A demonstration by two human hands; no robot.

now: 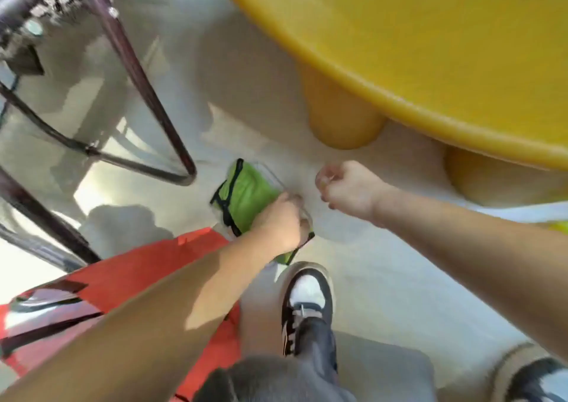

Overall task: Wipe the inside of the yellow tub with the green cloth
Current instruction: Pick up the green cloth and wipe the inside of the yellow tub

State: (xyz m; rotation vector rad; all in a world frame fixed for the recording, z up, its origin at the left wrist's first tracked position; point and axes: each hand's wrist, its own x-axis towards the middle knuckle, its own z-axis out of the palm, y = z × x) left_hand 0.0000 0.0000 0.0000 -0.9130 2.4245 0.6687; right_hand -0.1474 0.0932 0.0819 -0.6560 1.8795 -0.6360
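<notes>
Fingers, left hand (279,223), head view: the fingers (293,200) are curled down over the right-hand edge of the green cloth (246,196) and grip it, with the palm lying on top of the fabric.
Fingers, right hand (350,192): the fingers are bent into a loose fist, knuckles up and fingertips (325,183) turned toward the cloth. They are just beside it and not touching it. Nothing plainly sits in the grasp, and the blur hides any finer detail.
Green cloth: bright green with black edging, folded flat on the floor (384,278). Something clear and glossy, like a wrapper, lies around it. The cloth is outside the yellow tub (399,103), near the tub's closest foot.
Yellow tub: it fills the upper right, showing a broad curved rim. Two rounded yellow feet (344,119) stand on the floor beneath the rim. Neither hand touches it.
Arms: both are bare and reach forward and down from the lower corners, the left across the red bag (129,278).
Red bag: it lies on the floor at lower left, with black straps across it, just beside the cloth.
Chair (147,94): its dark metal legs and rails stand at upper left, apart from the cloth.
Shoes: a black-and-white shoe (307,303) is planted just below the cloth, and a second shoe shows in the bottom right corner.
</notes>
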